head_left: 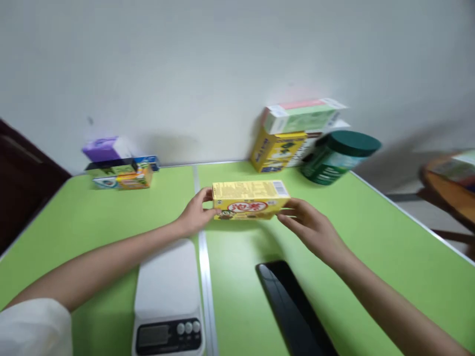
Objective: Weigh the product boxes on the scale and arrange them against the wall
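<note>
A yellow snack box with red-and-white lettering lies on its long side between my two hands, over the middle of the green table. My left hand grips its left end, thumb on the front face and fingers behind. At the right end, my right hand holds the box, with its fingers around the corner and partly hidden. A white kitchen scale with a dark display panel lies below my left forearm. Nearer to my right arm is a black phone, lying flat with its lower end out of view.
Small cartons, one with a purple pack on top, stand at the back left. Along the wall at right are a yellow carton, a green-and-pink box and a green lidded tub. A metal strip divides the table.
</note>
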Available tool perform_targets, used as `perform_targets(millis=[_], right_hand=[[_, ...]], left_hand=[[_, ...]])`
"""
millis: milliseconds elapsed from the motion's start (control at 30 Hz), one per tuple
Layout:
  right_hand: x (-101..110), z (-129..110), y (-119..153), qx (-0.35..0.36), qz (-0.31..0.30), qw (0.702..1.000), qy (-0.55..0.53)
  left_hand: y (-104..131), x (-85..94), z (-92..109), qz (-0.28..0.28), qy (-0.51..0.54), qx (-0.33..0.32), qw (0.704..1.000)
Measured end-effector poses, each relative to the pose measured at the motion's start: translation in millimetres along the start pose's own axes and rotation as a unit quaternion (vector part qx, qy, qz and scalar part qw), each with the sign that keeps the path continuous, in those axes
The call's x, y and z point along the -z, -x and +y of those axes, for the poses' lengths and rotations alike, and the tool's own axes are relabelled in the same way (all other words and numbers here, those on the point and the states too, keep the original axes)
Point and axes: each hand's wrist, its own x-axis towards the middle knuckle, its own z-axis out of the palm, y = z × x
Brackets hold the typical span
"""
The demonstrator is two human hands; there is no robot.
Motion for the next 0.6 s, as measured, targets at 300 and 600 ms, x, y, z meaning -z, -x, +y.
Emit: perform_targets(millis=[300,600], right_hand=[[-79,-89,6,0.092,-0.190,0.971,0.112],[-193,-156,-14,0.139,-0.282,0.924,0.216]], left_hand=[[93,110.6,17,-0.003,0.024,0.016,1.000],[143,211.1,-19,0.108,0.039,0.039,0.993]])
